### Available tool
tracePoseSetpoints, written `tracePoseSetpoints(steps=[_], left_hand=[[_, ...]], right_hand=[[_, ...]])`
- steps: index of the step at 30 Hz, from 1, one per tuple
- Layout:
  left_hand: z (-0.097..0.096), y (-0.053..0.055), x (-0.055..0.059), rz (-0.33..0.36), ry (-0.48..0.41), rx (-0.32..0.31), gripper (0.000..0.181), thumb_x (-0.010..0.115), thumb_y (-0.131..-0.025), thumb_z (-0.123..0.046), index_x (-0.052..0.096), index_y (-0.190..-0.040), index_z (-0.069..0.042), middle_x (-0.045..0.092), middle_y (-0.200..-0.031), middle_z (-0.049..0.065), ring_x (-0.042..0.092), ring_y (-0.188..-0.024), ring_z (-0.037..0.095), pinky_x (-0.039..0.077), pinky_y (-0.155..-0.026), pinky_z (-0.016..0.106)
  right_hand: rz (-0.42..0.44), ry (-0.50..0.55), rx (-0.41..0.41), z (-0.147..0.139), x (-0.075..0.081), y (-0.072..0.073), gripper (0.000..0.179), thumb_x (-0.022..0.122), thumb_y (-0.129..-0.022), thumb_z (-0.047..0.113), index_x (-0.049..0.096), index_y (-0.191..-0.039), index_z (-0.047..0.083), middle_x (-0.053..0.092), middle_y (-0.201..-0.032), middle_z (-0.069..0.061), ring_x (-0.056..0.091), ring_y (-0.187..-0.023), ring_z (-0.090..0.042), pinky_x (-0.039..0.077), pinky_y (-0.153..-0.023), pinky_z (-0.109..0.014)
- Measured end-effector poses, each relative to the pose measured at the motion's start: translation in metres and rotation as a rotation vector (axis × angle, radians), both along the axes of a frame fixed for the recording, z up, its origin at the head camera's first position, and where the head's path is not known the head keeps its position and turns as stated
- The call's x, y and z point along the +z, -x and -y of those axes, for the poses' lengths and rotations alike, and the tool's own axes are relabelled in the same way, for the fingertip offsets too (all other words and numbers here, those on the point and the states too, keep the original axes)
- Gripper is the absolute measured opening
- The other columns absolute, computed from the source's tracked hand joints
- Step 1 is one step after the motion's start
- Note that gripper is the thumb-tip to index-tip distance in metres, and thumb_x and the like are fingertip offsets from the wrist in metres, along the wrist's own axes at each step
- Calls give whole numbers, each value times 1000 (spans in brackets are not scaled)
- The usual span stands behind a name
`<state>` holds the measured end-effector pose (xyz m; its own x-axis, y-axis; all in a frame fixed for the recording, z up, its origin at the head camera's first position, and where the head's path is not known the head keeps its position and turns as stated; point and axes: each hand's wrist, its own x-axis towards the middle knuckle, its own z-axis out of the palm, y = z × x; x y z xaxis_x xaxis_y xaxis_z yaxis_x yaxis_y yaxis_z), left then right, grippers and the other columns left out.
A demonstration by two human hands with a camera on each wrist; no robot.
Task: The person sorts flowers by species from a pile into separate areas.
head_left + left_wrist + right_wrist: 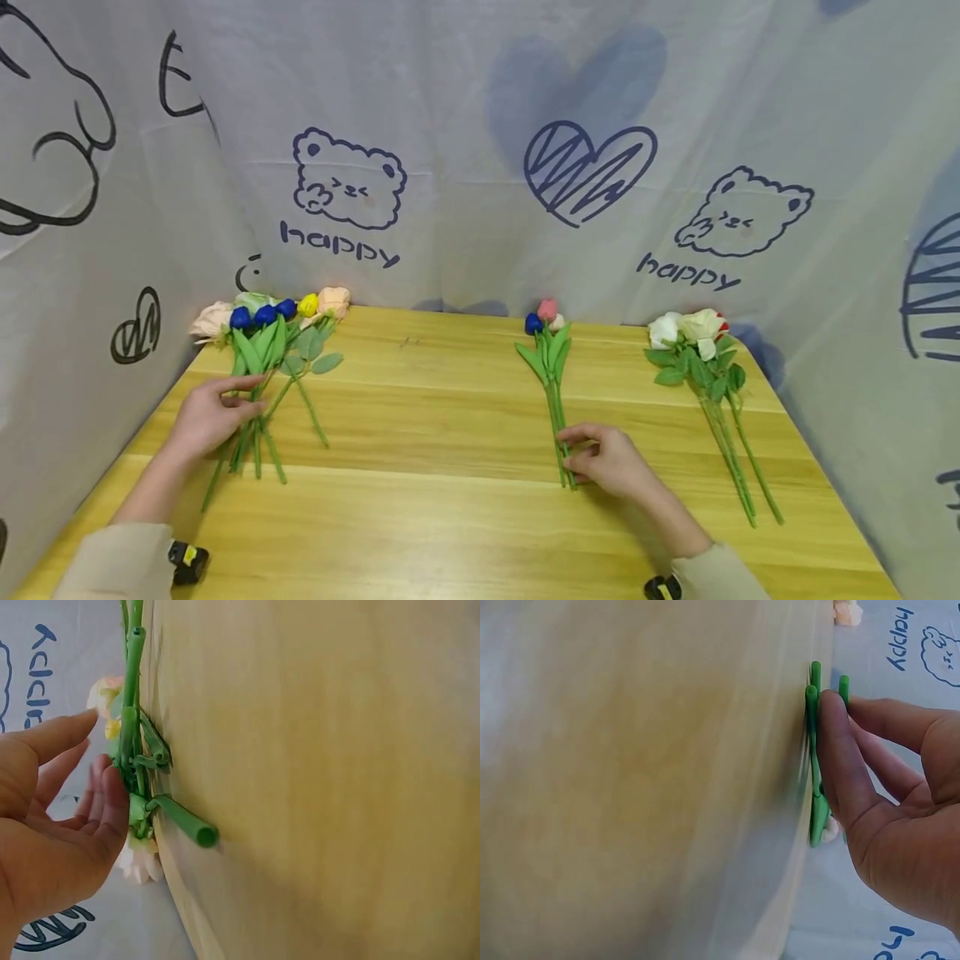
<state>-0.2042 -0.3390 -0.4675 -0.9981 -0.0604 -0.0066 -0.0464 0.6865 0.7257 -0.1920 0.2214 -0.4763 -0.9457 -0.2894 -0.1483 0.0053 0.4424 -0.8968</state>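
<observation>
"So, with that printed sheet (450, 100) behind and the wooden bench (435, 400) beneath, where do the flowers lie against the hands?"

"The big mixed bundle (258, 346) lies on the bench by the left hand (213, 412), which reaches across its stems. Thumb and fingers stand apart; I cannot tell whether they touch."

"And the other hand?"

"The right hand (611, 462) has thumb and fingertips drawn close, pinching the tulip bunch (553, 358) low on its stems. The blooms point away, towards the sheet."

"What else is around?"

"To the right, well apart from that hand, a rose bunch (701, 342) lies on the bench, its stems slanting towards the near edge. In the mixed bundle, stems cross one another, and the left hand covers part of them."

"How do they look, close up?"

"The mixed bundle shows peach blooms (334, 302), blue tulips (265, 315) and a small yellow bloom (308, 305). The tulip bunch has long green leaves, then a pink bloom (547, 310), a blue bloom (533, 323) and a whitish one partly hidden."
</observation>
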Motion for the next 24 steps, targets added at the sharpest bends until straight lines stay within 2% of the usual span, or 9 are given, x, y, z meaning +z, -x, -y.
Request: tracePoseSetpoints(steps=[4, 10, 18, 24], left_hand=[[4, 1, -3, 64, 6, -27, 59, 73, -98, -18, 52, -148, 6, 56, -138, 35, 63, -112, 44, 58, -76, 38], [6, 2, -5, 48, 18, -43, 56, 72, -94, -3, 52, -145, 11, 57, -133, 35, 64, -99, 28, 54, -67, 27], [6, 5, -6, 56, 30, -33, 56, 70, -93, -1, 53, -144, 11, 59, -129, 34, 63, -103, 33, 53, -67, 28], [3, 9, -10, 19, 72, -32, 57, 79, -91, -8, 57, -140, 11, 61, -122, 32, 61, -100, 33, 51, -72, 33]], right_hand=[[21, -7, 1, 0, -1, 0, 36, 69, -93, -5, 66, -129, -7, 66, -125, -23, 71, -88, -24, 64, -71, -36], [37, -16, 1, 0, -1, 0, 37, 70, -94, -3, 66, -130, -5, 65, -127, -20, 70, -89, -23, 64, -72, -36], [28, -26, 5, 1, 0, 0, 39, 74, -93, -1, 66, -130, -5, 66, -123, -18, 67, -85, -22, 63, -71, -36], [22, -28, 6, 1, -1, 1, 39, 74, -92, -1, 66, -130, -5, 66, -121, -18, 62, -80, -20, 63, -69, -35]])
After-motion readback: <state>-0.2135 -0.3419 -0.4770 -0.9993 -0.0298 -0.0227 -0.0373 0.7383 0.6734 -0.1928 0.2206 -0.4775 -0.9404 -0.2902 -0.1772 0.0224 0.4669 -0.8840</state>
